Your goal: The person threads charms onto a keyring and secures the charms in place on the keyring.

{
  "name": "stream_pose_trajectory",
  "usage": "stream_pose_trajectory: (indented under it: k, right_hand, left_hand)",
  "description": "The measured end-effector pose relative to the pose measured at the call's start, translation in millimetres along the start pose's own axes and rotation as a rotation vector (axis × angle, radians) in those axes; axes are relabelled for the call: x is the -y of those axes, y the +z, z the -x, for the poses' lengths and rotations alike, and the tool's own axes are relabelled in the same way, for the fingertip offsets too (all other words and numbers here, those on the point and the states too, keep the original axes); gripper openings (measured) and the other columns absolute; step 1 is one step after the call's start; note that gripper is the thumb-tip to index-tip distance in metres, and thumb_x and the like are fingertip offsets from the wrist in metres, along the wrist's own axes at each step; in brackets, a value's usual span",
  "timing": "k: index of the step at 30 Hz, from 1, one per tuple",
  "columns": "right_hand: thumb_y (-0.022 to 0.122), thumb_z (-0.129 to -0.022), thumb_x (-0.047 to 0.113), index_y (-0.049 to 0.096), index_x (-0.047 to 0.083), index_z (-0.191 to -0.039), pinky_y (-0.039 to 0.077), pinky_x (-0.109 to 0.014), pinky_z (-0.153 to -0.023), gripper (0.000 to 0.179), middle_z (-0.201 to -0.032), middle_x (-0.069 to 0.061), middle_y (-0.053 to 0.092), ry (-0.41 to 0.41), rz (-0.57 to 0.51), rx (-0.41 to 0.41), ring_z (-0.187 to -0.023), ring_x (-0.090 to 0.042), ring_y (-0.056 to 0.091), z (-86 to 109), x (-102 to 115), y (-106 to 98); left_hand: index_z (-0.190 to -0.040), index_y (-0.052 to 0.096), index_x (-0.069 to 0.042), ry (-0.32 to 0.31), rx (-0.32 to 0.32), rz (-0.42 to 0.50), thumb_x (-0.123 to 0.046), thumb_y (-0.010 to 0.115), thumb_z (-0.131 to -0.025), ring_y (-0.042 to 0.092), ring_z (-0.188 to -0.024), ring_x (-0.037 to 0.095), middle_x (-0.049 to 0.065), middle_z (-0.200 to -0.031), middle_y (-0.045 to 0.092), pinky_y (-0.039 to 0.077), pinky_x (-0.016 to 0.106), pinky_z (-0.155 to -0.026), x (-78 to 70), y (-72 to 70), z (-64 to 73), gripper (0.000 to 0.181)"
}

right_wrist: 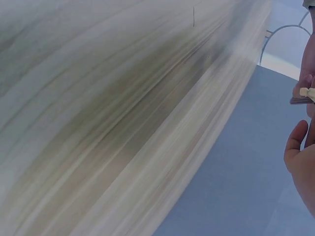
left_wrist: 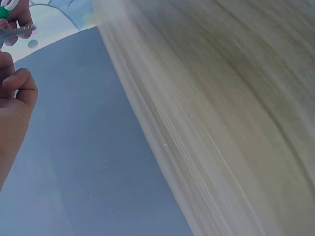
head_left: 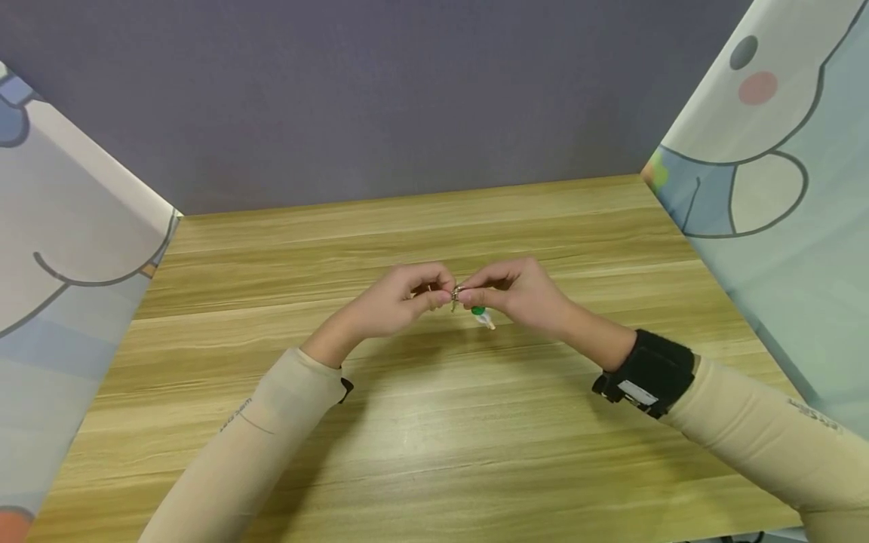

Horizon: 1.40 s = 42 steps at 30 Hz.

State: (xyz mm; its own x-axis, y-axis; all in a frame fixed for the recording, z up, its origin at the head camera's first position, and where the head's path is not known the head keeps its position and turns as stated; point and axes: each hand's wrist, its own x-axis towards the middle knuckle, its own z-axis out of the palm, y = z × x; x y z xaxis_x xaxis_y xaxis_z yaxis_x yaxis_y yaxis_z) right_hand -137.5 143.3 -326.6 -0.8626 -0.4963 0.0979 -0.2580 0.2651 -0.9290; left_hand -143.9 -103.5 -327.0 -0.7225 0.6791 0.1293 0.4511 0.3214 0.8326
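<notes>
Over the middle of the table, my left hand (head_left: 397,303) and right hand (head_left: 528,298) meet fingertip to fingertip. Between them is a small metal key (head_left: 455,299), pinched from both sides by thumbs and forefingers. In the left wrist view the toothed blade of the key (left_wrist: 23,31) juts out at the top left corner. A green and white charm (head_left: 483,316) with a pale tip dangles below my right fingers. The right wrist view catches the pale tip of the charm (right_wrist: 304,92) beside a dark flat piece. Fingers hide how key and charm join.
The wood-grain table (head_left: 434,467) spreads under both hands. A plain grey-blue panel (head_left: 407,98) rises along its far edge. Cartoon-printed sheets stand at the left (head_left: 81,204) and right (head_left: 767,151). Dark straps (head_left: 652,373) circle my wrists over pale sleeves.
</notes>
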Motion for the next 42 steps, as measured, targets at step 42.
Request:
stream_pose_trajectory:
  k: [42]
  right_hand:
    - [0.079,-0.095,0.006,0.083,0.004,-0.102,0.06,-0.028,-0.08,0.008,-0.101,-0.011,0.083,-0.037,0.04,-0.016,-0.091,-0.012,0.076,4.1,3,-7]
  left_hand:
    - [-0.1,0.066,-0.002,0.075,0.027,0.164,-0.002,0.063,-0.105,0.051,-0.085,0.019,0.005,-0.094,0.057,0.045,0.028,-0.075,-2.8,1.1,0.1,0.006]
